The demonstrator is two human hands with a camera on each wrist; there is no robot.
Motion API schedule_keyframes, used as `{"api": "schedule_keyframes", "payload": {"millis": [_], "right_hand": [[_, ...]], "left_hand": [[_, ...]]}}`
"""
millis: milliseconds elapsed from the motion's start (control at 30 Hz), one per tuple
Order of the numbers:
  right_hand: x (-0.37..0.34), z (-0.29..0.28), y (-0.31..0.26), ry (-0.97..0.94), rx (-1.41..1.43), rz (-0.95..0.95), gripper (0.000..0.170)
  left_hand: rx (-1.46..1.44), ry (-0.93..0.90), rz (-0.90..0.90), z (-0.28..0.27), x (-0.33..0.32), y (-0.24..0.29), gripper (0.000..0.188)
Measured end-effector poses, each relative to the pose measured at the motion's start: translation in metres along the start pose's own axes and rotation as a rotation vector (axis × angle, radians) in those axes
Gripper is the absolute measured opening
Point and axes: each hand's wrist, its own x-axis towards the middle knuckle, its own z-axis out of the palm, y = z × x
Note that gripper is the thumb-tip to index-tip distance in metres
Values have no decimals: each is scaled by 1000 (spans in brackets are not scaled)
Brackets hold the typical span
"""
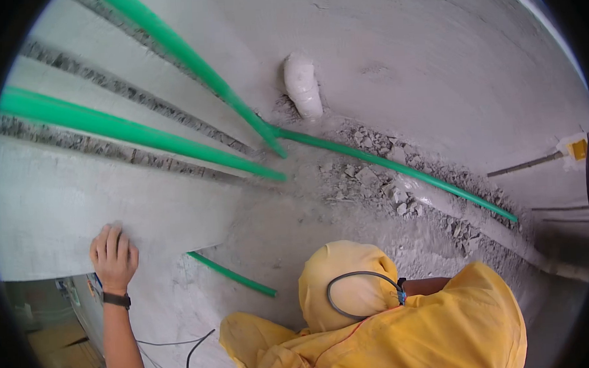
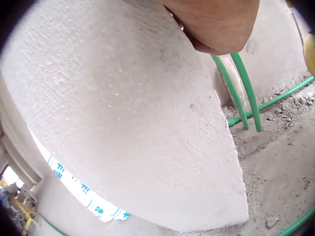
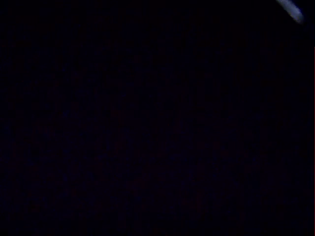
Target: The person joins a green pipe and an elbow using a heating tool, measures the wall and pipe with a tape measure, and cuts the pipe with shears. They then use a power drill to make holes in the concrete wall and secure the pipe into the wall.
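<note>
Head view puts the left hand (image 1: 114, 257) toward eight o'clock, resting on the pale wall (image 1: 46, 208), its fingers (image 1: 111, 241) close together and slightly bent. That wall fills the left side, running up toward ten o'clock. Left wrist view shows its rough, chipped edge just beside the hand, and a sheet with blue print (image 2: 91, 196) toward seven o'clock.

The right forearm (image 1: 427, 285), toward four o'clock, runs behind a rounded yellow cloth (image 1: 344, 277); the right hand is hidden and right wrist view is almost black, so I cannot tell how its fingers lie or what they touch.

Two green pipes (image 1: 134, 132) slant in from ten and eleven o'clock to the middle; another (image 1: 398, 160) runs toward four o'clock beside broken rubble (image 1: 370, 177). A white bent pipe (image 1: 302, 85) stands at twelve o'clock.

If the left hand slides or bears hard on that edge, its crumbly rim could scrape skin or shed a chip. Loose rubble could turn underfoot, and the thin dark cable (image 1: 195, 349) toward seven o'clock could snag during a shift of weight.
</note>
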Motion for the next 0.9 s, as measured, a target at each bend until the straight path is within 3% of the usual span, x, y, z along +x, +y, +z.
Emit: {"api": "schedule_keyframes", "payload": {"millis": [100,200,267,333,367,400,433,500,567,600,633,700,767,833,900], "right_hand": [[14,6,-3,-36,-55,-7,22],[36,-10,-20,51,-194,-54,22],[52,-53,-45,332,-393,-140,22],[67,-116,-74,836,-713,-289,22],[55,-138,-128,946,-877,-29,23],[56,-171,-130,1142,-968,-288,34],[64,-209,-131,1218,-1288,-115,52],[59,-226,-161,1192,-1251,-47,53],[67,-252,-153,1043,-1367,187,56],[72,-266,-136,1107,-1458,88,45],[63,-277,-128,1105,-1463,85,45],[48,-287,-111,934,-1348,215,35],[3,-264,-118,963,-1426,354,28],[-38,-269,-89,1042,-1523,265,26],[-78,-275,-64,1068,-1459,397,24]], "left_hand": [[-7,5,-9,2,-2,-2,16],[-17,9,-24,1,-4,-1,17],[-21,-7,-35,1,-3,-3,17],[-36,21,-5,1,-4,-4,17],[-36,8,-26,2,-7,-4,17],[-35,8,-17,3,-7,-5,17],[-32,12,-7,4,-7,-5,17],[-27,21,-19,5,-7,-6,16],[-21,21,-7,5,-8,-5,17],[-21,18,-16,4,-9,-4,17],[-25,10,-15,3,-9,-4,16],[-24,6,-6,3,-8,-6,16],[-22,5,-7,5,-9,-6,16],[-33,12,-5,4,-6,-7,16],[-35,7,-28,1,-6,-5,15]]}}
